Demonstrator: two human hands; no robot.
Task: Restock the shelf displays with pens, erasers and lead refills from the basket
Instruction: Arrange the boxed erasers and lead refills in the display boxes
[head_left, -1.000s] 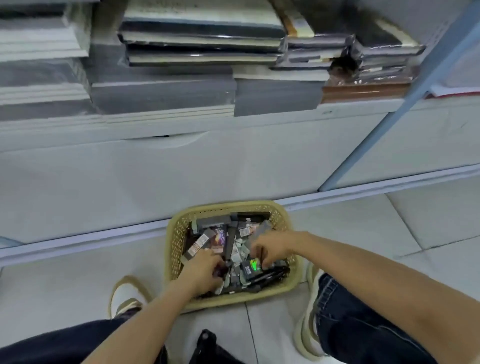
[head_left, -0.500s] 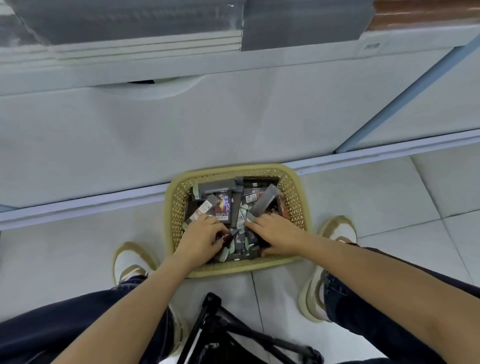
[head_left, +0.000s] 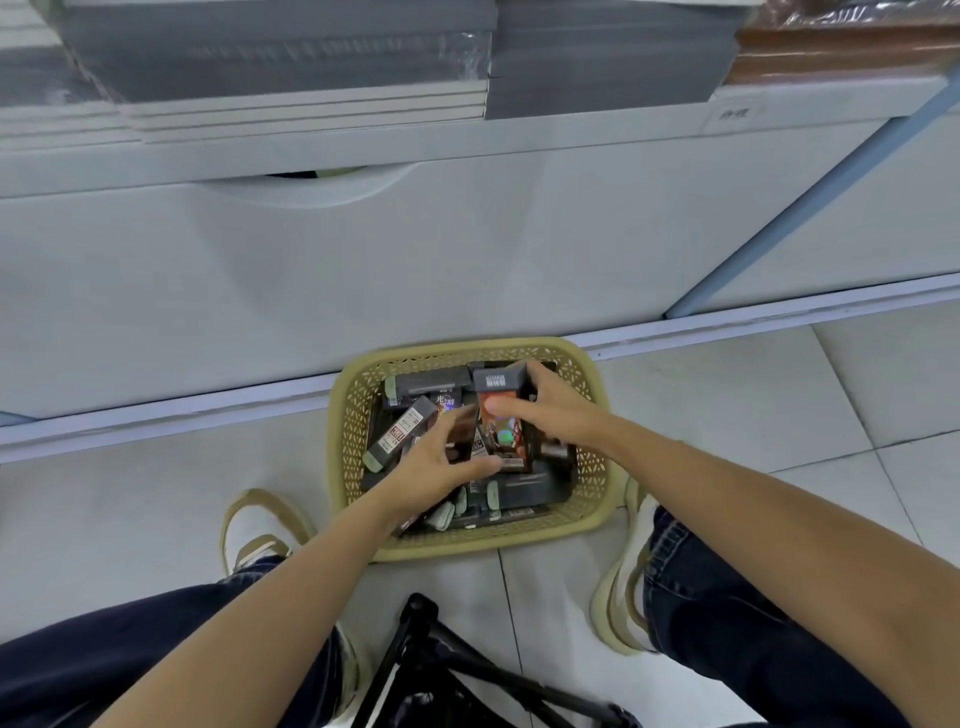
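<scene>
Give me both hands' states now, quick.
Left hand: on packs in the basket, grip cannot be told.
Right hand: holding an upright red pack.

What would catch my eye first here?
A tan basket crammed with dark packets sits centre frame on the tiled floor, at the foot of a white shelf unit. Both hands are in it: the right hand grips an upright colourful box, and the left hand lies among the packets beside it.
</scene>
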